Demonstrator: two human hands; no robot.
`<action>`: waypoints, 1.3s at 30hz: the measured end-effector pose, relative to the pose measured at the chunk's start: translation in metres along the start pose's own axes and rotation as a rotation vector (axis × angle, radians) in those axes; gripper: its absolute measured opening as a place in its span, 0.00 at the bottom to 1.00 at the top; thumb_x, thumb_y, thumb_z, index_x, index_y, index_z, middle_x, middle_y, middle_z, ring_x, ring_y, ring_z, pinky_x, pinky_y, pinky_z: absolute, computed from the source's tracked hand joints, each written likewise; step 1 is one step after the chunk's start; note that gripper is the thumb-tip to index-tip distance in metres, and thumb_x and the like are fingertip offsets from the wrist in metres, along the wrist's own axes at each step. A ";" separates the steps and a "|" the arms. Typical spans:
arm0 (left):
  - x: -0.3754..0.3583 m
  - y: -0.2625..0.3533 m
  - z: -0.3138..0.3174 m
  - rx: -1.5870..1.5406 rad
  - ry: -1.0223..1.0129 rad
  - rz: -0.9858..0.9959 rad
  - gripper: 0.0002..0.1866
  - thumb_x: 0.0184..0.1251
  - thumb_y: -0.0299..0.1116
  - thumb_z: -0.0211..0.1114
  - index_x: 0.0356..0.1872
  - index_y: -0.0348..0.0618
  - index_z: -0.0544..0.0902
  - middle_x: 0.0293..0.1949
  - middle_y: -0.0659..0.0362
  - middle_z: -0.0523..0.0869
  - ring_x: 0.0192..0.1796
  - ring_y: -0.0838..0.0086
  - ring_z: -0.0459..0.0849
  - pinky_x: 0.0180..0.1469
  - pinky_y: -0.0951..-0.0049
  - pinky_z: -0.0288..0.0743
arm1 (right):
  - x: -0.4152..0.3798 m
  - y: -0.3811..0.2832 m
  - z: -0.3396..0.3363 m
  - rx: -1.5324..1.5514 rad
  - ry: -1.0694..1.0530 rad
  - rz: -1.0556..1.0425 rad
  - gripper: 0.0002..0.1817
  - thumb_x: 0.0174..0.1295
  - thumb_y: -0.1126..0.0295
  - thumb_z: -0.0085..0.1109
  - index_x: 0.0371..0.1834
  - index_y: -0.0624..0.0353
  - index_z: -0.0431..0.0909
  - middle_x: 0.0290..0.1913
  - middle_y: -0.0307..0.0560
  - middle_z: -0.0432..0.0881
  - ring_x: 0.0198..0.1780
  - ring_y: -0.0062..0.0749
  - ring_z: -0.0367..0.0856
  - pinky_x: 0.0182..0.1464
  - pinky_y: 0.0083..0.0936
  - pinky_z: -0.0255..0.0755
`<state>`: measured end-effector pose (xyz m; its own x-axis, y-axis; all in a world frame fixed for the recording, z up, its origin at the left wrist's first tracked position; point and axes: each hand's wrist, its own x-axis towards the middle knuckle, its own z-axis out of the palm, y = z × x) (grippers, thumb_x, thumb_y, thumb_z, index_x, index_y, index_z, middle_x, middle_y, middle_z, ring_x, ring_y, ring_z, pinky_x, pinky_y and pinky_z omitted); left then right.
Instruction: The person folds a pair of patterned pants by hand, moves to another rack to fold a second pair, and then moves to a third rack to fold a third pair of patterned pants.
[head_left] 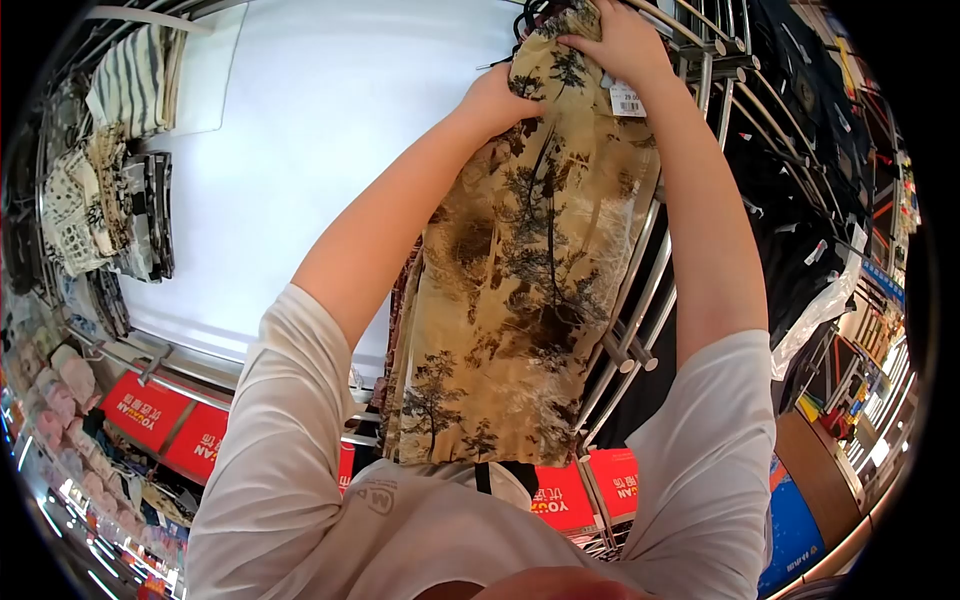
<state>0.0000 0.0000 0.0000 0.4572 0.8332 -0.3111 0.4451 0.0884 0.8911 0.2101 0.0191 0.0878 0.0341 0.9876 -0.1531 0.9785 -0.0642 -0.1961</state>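
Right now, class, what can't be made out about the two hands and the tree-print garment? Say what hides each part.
All in the head view:
Left hand: its fingers, apart from the thumb, are hidden behind the tree-print garment.
Right hand: its fingers are not fully seen, at the top edge.
Garment's top end: cut off by that edge.
Price tag: fine print too small.

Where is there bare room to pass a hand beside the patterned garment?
Bare: the white surface, between the hanging clothes and the left forearm. Crowded: right of the patterned garment, with metal prongs and dark clothing.
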 end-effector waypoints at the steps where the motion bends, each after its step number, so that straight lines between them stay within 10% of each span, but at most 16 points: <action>1: -0.004 0.001 -0.002 -0.081 -0.065 -0.053 0.32 0.56 0.36 0.79 0.62 0.39 0.79 0.53 0.50 0.89 0.52 0.60 0.89 0.57 0.60 0.83 | -0.006 0.001 0.005 -0.043 0.100 -0.065 0.46 0.50 0.49 0.77 0.68 0.67 0.72 0.72 0.63 0.72 0.74 0.54 0.67 0.78 0.45 0.58; 7: -0.009 0.004 0.009 -0.237 -0.181 -0.107 0.27 0.55 0.33 0.79 0.56 0.35 0.84 0.49 0.49 0.90 0.50 0.61 0.89 0.53 0.62 0.82 | -0.028 -0.002 0.007 -0.256 0.313 -0.192 0.44 0.46 0.51 0.79 0.64 0.68 0.75 0.68 0.61 0.74 0.70 0.55 0.70 0.75 0.44 0.63; 15: 0.012 0.011 -0.018 -0.089 -0.238 -0.021 0.34 0.54 0.47 0.81 0.56 0.32 0.84 0.45 0.49 0.90 0.49 0.64 0.88 0.51 0.63 0.82 | 0.007 0.005 -0.001 -0.096 0.048 -0.198 0.43 0.53 0.40 0.72 0.61 0.66 0.78 0.53 0.66 0.85 0.57 0.58 0.83 0.62 0.46 0.75; 18: 0.044 0.025 -0.021 -0.031 0.209 0.184 0.34 0.58 0.48 0.77 0.58 0.32 0.82 0.48 0.48 0.90 0.49 0.57 0.89 0.54 0.61 0.82 | 0.015 0.003 -0.010 -0.033 -0.059 -0.159 0.41 0.53 0.36 0.69 0.56 0.64 0.81 0.48 0.67 0.87 0.51 0.59 0.86 0.56 0.46 0.78; 21: 0.089 0.043 -0.019 -0.089 0.150 0.469 0.26 0.61 0.47 0.77 0.53 0.39 0.86 0.44 0.49 0.91 0.44 0.65 0.89 0.50 0.65 0.83 | 0.014 -0.009 -0.021 -0.082 -0.150 -0.111 0.37 0.51 0.37 0.71 0.48 0.62 0.85 0.43 0.64 0.88 0.48 0.60 0.86 0.53 0.46 0.79; 25: 0.118 0.048 -0.004 -0.346 -0.240 0.172 0.22 0.58 0.42 0.79 0.46 0.35 0.87 0.41 0.53 0.91 0.42 0.72 0.88 0.47 0.70 0.82 | -0.001 -0.005 -0.034 0.056 -0.179 -0.114 0.37 0.49 0.42 0.75 0.47 0.67 0.84 0.43 0.66 0.88 0.47 0.61 0.86 0.53 0.45 0.79; 29: 0.115 0.056 0.001 -0.450 -0.266 0.276 0.18 0.59 0.36 0.78 0.46 0.36 0.88 0.40 0.56 0.92 0.40 0.74 0.87 0.47 0.72 0.81 | -0.019 0.019 -0.003 0.036 0.591 -0.567 0.33 0.58 0.49 0.72 0.51 0.71 0.81 0.51 0.71 0.84 0.52 0.66 0.83 0.57 0.47 0.78; 31: 0.110 0.056 0.006 -0.451 -0.148 0.394 0.17 0.60 0.35 0.77 0.46 0.36 0.89 0.40 0.56 0.92 0.40 0.74 0.87 0.47 0.72 0.81 | -0.036 0.040 0.005 0.159 0.702 -0.365 0.31 0.66 0.54 0.70 0.70 0.52 0.77 0.61 0.51 0.85 0.56 0.50 0.84 0.59 0.39 0.75; 35: 0.111 0.061 0.009 -0.374 -0.175 0.324 0.16 0.61 0.36 0.76 0.45 0.36 0.90 0.41 0.55 0.92 0.41 0.73 0.88 0.48 0.70 0.81 | -0.052 0.057 0.055 0.837 0.583 0.426 0.26 0.71 0.55 0.65 0.63 0.64 0.79 0.54 0.49 0.86 0.53 0.34 0.84 0.54 0.30 0.75; 39: 0.117 0.058 0.015 -0.361 -0.115 0.272 0.17 0.62 0.38 0.75 0.45 0.36 0.90 0.41 0.54 0.92 0.42 0.71 0.88 0.47 0.70 0.81 | -0.041 0.077 0.044 1.059 0.340 0.467 0.30 0.71 0.51 0.64 0.65 0.66 0.77 0.55 0.51 0.86 0.54 0.31 0.84 0.54 0.29 0.75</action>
<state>0.0909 0.0946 0.0106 0.6114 0.7885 -0.0671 0.0106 0.0766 0.9970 0.2750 -0.0326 0.0368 0.5479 0.8147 -0.1898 0.2104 -0.3539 -0.9113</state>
